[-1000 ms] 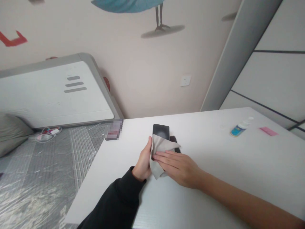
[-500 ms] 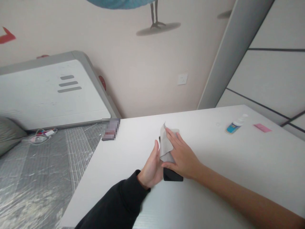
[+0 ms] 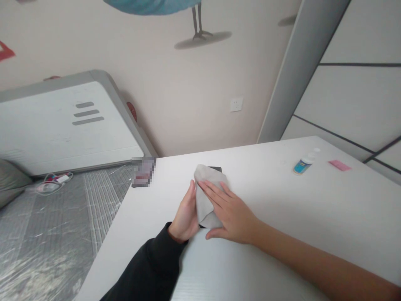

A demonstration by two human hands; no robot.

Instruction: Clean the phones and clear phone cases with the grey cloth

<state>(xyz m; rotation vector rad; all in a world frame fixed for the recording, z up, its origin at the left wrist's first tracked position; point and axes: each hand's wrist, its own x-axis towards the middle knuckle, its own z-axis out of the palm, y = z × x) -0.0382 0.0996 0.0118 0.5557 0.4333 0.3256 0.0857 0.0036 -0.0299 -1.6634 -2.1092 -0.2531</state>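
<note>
A light grey cloth [image 3: 204, 205] lies over a black smartphone [image 3: 216, 169] on the white table. Only the phone's top edge and a bit of its lower left corner stick out. My left hand [image 3: 184, 215] grips the phone along its left side, thumb pointing up; its other fingers are mostly hidden. My right hand [image 3: 233, 213] rests on the cloth with fingers stretched flat, pressing it onto the phone. Its thumb is spread out below the cloth's lower edge.
On the white table [image 3: 269, 251], a small bottle with a blue label [image 3: 302, 166] and a pink packet [image 3: 339, 165] lie at the right. A blurred-out item [image 3: 143, 172] sits at the left corner. Behind are a wall and a white-grey bed board [image 3: 62, 138].
My right hand has spread the cloth over the phone's lower part, which was bare before. Both hands, with phone and cloth, have shifted left in view, and the camera has turned slightly.
</note>
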